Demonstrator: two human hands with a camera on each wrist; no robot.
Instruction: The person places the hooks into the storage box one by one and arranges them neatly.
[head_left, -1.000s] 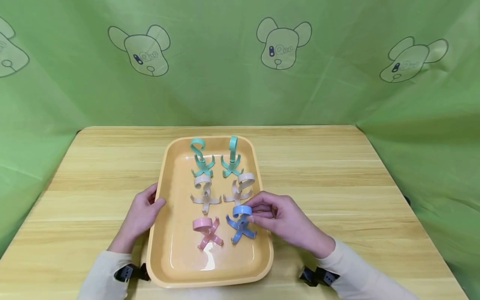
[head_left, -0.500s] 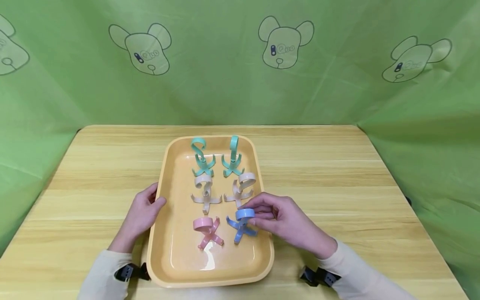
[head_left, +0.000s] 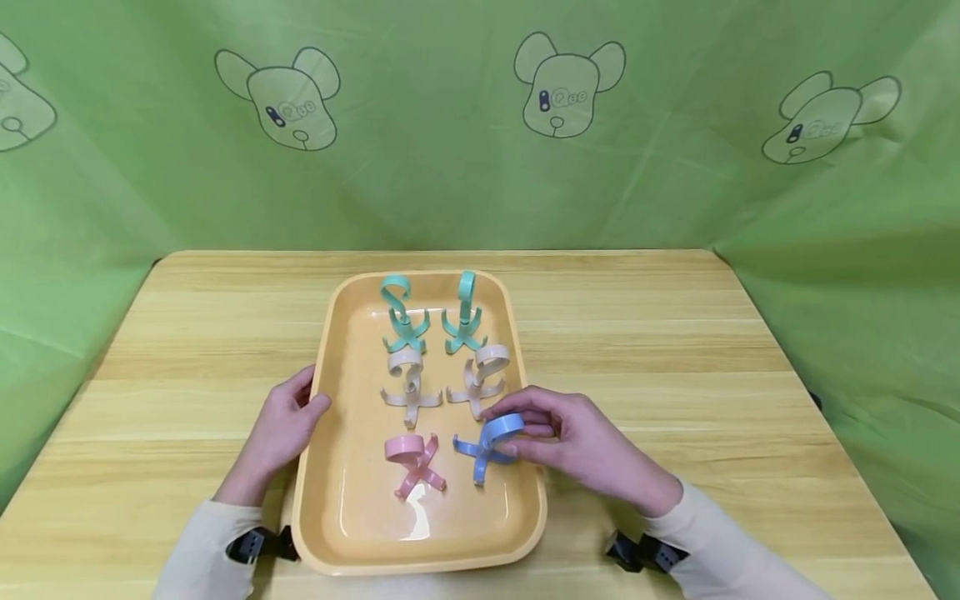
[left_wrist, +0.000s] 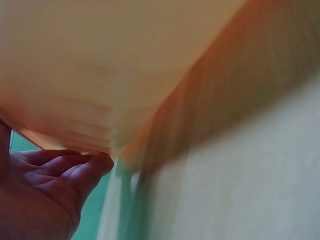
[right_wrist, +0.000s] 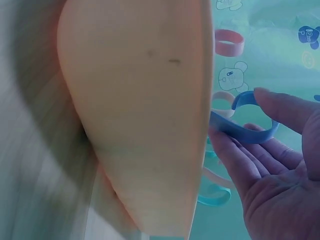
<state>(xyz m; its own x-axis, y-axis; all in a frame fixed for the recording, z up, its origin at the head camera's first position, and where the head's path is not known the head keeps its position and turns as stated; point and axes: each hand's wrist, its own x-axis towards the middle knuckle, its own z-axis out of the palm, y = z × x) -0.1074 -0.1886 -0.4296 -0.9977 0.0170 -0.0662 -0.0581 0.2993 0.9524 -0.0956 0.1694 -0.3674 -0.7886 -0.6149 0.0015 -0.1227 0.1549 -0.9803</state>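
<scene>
My left hand (head_left: 279,427) holds the left rim of a peach plastic tray (head_left: 360,517), thumb over the edge. In the left wrist view, the fingers of that hand (left_wrist: 47,195) lie against the tray's underside. At the tray's right side my right hand (head_left: 581,442) pinches the curled top of a blue four-armed hanging hook (head_left: 502,427), whose splayed arms are low in the tray. The right wrist view shows its loop (right_wrist: 247,132) between thumb and fingers. Left of it stands a pink hook (head_left: 408,450); just beyond is a white hook (head_left: 480,387).
Another white hook (head_left: 411,398) and two green hooks, one at left (head_left: 405,329) and one at right (head_left: 465,329), stand farther back in the tray. Beneath lies a wood-grain table (head_left: 660,333). A green curtain (head_left: 435,183) hangs behind it.
The blue hook has turned in my right hand, its loop swinging toward the right. The right hand has shifted slightly right. My left hand and the tray stay put.
</scene>
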